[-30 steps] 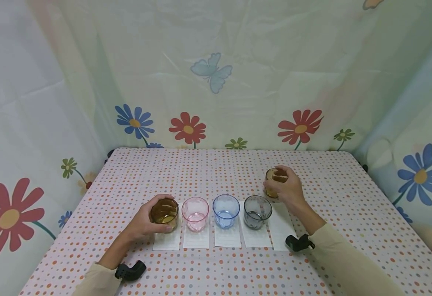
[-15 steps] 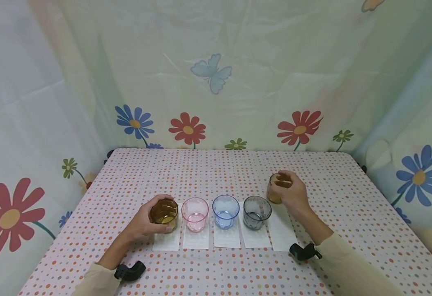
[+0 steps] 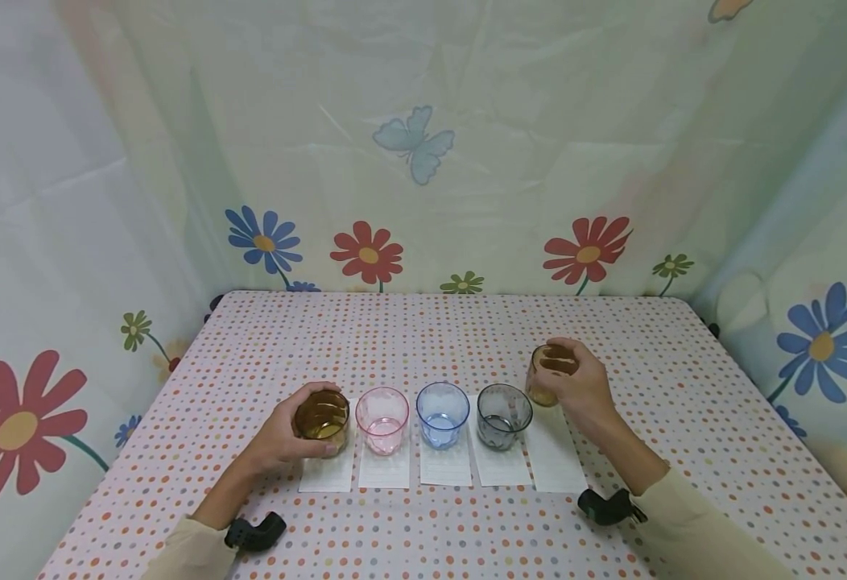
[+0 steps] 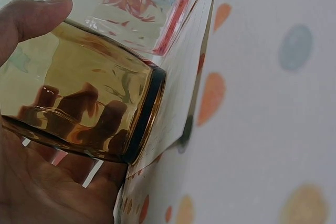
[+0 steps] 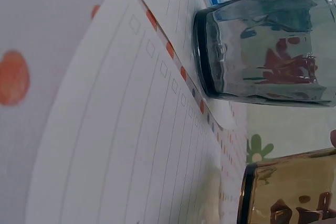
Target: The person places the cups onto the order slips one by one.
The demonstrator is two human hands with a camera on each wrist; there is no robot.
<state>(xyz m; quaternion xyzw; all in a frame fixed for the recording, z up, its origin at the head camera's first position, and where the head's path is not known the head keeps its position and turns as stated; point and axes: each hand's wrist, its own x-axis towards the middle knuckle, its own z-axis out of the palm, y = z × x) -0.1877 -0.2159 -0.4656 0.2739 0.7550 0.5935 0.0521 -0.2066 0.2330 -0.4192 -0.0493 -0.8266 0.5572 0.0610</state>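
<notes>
At the left end of a row of glasses, my left hand (image 3: 278,431) grips an amber glass (image 3: 322,427), thumb on the near side and fingers round the far side. The left wrist view shows this amber glass (image 4: 89,87) upright at a sheet of paper, fingers showing through its wall. My right hand (image 3: 588,388) holds a second amber glass (image 3: 542,395) at the far end of the rightmost paper sheet (image 3: 557,455). The right wrist view catches only part of that amber glass (image 5: 294,187). Nearest to it is a grey glass (image 3: 503,427).
Between the hands stand a pink glass (image 3: 383,435), a blue glass (image 3: 442,427) and the grey one, each on a lined paper sheet. A dotted cloth covers the table (image 3: 409,536). A flowered curtain (image 3: 496,193) hangs behind.
My right hand has drawn its amber glass nearer to me and slightly right, up to the rightmost sheet. The left hand and the other glasses have stayed put.
</notes>
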